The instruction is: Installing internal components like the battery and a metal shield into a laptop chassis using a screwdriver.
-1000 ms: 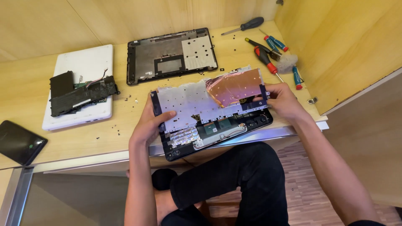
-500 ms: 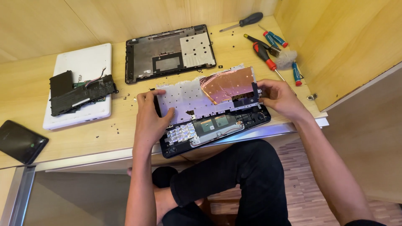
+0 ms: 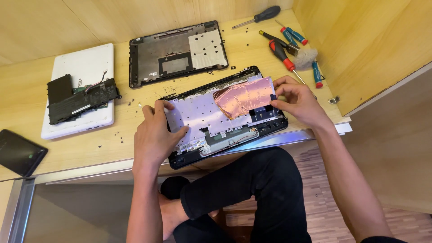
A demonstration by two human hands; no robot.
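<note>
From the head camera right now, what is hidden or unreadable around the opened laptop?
- Head view: left hand covers the opened laptop base's left end.
- Right hand hides its right edge beside the copper foil.
- Loose screws too small to count.
- Dark phone cut by the left edge.

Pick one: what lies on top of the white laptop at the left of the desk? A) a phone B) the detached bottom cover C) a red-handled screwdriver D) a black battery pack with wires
D: a black battery pack with a short bundle of coloured wires rests on the white laptop. The screwdrivers lie at the far right, the phone sits on the desk itself, and the bottom cover lies beside the laptop, not on it.
</note>
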